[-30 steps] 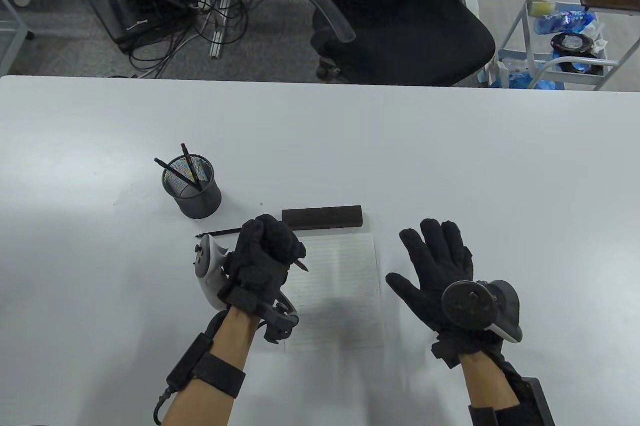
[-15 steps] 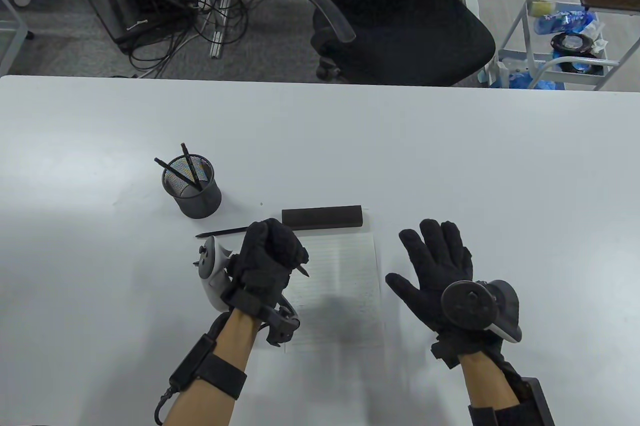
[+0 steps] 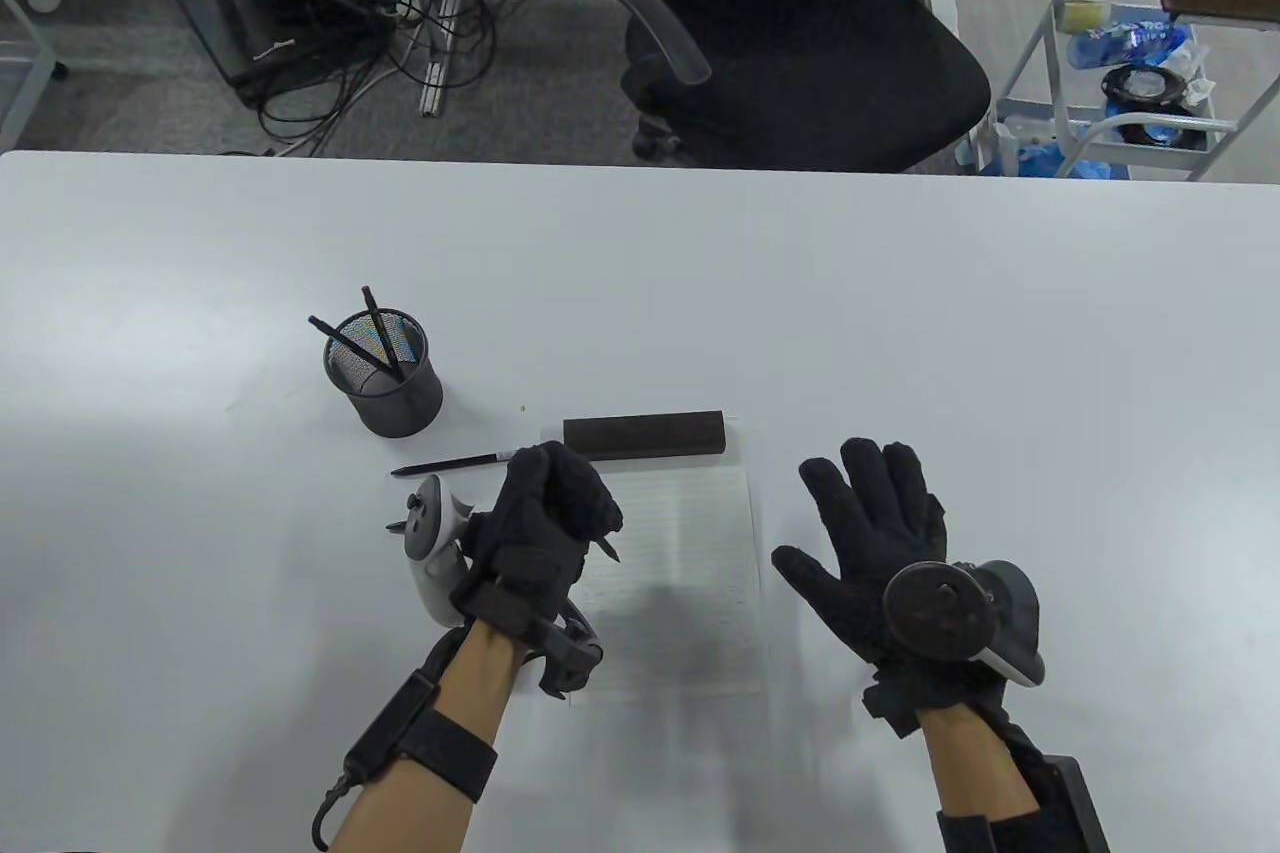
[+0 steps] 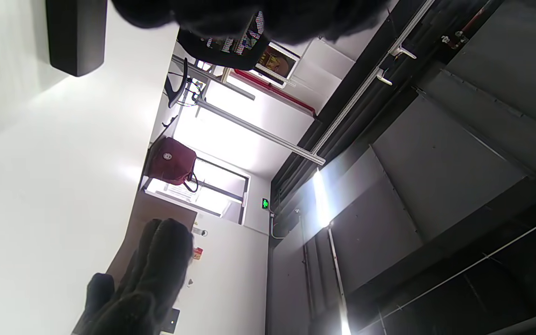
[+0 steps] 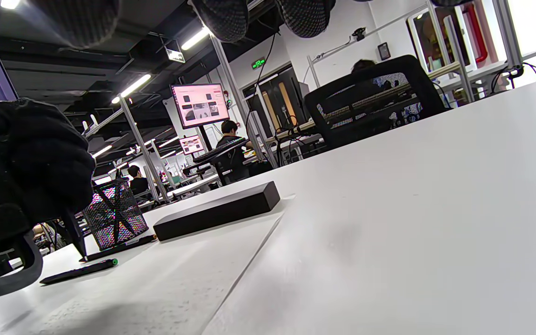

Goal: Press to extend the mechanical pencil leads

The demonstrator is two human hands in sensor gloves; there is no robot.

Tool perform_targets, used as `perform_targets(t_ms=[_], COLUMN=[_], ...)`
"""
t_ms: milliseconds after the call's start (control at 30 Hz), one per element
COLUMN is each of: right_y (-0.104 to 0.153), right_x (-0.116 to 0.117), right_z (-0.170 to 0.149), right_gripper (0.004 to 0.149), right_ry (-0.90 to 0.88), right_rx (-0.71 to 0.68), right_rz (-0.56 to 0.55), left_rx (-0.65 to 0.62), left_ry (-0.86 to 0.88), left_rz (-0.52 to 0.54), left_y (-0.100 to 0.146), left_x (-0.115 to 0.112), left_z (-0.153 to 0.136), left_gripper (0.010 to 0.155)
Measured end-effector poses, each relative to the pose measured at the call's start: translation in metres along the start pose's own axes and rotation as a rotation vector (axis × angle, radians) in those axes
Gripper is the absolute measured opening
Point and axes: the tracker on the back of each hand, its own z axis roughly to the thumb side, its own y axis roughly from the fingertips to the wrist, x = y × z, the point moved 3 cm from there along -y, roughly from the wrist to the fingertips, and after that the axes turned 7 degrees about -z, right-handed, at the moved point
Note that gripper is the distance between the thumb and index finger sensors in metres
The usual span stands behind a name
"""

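The left hand [image 3: 545,518] fists a mechanical pencil [image 3: 607,548] above the lined paper [image 3: 690,533] near the bench's front edge, while the right hand [image 3: 880,543] hovers with fingers [image 3: 865,473] spread.

Four slim black mechanical pencils – two in the cup [image 3: 372,345], one on the desk [image 3: 450,464], one gripped [image 3: 607,549]; one black mesh cup [image 3: 390,393], one dark rectangular block [image 3: 643,434], one lined paper sheet [image 3: 690,553].

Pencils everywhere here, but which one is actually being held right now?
The pencil gripped in the left hand, tip poking out over the paper. Two stand in the mesh cup; another lies flat on the table.
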Motion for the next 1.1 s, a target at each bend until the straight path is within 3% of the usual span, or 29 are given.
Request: perform_targets(t_ms=[133, 1100], right_y=[0.0, 0.001], right_x=[0.0, 0.0], right_z=[0.0, 0.0], right_gripper=[0.08, 0.08], right_ry=[0.0, -0.002], right_rx=[-0.001, -0.008], right_rz=[-0.001, -0.003], left_rx=[0.016, 0.107], left_ry=[-0.013, -0.132], left_rz=[0.005, -0.067], left_y=[0.0, -0.005], left_x=[0.0, -0.01], left_z=[-0.001, -0.015], left_gripper=[0.041, 0.041])
